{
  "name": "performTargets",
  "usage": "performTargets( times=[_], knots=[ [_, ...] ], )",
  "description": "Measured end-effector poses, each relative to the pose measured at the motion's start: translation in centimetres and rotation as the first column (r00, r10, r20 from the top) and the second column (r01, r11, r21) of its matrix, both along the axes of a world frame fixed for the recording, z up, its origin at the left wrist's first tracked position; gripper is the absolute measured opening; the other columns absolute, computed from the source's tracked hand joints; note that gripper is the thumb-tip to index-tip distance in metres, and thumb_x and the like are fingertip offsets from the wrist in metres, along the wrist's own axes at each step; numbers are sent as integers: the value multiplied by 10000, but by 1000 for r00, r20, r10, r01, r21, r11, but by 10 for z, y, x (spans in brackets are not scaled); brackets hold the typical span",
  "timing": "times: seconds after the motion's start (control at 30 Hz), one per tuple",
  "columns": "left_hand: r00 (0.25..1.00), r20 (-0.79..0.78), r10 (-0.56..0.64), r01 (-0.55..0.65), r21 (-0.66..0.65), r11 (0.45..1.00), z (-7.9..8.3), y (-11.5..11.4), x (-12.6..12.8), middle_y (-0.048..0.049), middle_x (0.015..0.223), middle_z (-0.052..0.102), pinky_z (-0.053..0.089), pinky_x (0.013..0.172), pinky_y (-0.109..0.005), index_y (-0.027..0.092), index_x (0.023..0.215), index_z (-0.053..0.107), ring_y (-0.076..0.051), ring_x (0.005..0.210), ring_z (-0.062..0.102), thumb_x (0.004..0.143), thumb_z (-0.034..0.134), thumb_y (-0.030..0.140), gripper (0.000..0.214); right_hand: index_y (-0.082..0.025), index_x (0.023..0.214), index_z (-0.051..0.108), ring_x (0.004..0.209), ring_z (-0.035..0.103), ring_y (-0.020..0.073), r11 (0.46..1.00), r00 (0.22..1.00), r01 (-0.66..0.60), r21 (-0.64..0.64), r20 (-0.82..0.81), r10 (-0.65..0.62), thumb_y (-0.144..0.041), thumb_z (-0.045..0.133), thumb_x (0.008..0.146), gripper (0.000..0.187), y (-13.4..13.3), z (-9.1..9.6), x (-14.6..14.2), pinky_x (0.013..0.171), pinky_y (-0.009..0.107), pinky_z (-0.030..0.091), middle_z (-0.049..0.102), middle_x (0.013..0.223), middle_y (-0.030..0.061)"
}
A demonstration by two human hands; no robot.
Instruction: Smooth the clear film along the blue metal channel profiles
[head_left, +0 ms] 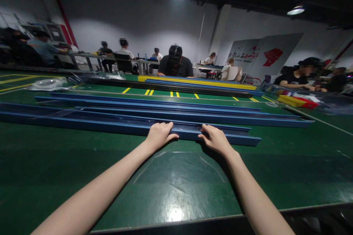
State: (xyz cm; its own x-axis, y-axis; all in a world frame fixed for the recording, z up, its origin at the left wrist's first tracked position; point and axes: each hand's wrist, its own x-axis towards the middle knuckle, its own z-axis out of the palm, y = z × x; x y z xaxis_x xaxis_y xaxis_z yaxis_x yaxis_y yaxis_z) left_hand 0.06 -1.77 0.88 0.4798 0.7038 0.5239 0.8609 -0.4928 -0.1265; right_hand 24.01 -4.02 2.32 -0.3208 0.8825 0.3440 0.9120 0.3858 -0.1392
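Blue near rail [82, 125] on the desk [179, 183]: my left hand [160, 135] and right hand [214, 138] both clamp its front edge; I'd say grip set, next needs an even pull.

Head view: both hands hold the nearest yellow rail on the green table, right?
Wrong colour. In the head view the left hand and right hand hold the nearest rail, which is blue, not yellow, on the green table.
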Motion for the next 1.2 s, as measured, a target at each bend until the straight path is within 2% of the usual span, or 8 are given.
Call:
performTargets(
  times=[0.23,0.4,0.7,0.97,1.2],
  knots=[
    [999,27,-23,24,-14,1000,0,1,-1,-47,696,617,346,572,-261,173,770,540,-182,660,572,751,431,595,436,-200,799,497,745,532,159,1000,1000,9,19,20,-9,-325,448,789,135,-1,2,-2,604,222,328,592,808,36],
    [999,31,-33,32,21,999,-3,2,-2,-51,683,609,331,572,-266,169,761,543,-179,655,556,754,416,602,451,-200,782,491,723,515,156,1000,1000,10,30,26,-11,-331,448,785,139,-3,3,-2,596,227,322,575,777,33],
    [998,15,-56,55,65,996,-5,1,0,-62,704,611,322,597,-283,154,769,539,-185,681,547,771,402,586,452,-194,804,474,747,483,165,987,996,-69,148,65,60,-420,420,813,232,-2,0,-20,636,251,343,539,791,43],
    [998,12,-57,56,66,996,-4,0,0,-64,716,616,327,599,-286,154,783,540,-185,684,547,778,410,571,437,-180,814,487,742,510,181,988,990,-26,155,141,4,-479,394,813,313,5,-4,-24,634,270,339,572,806,67],
    [999,-3,-49,49,74,996,-5,0,0,-61,720,619,323,604,-280,155,783,537,-183,691,550,772,427,567,426,-187,820,485,732,552,178,995,986,39,96,159,-54,-540,379,800,369,6,-3,-23,579,256,306,605,801,57]
  ],
)
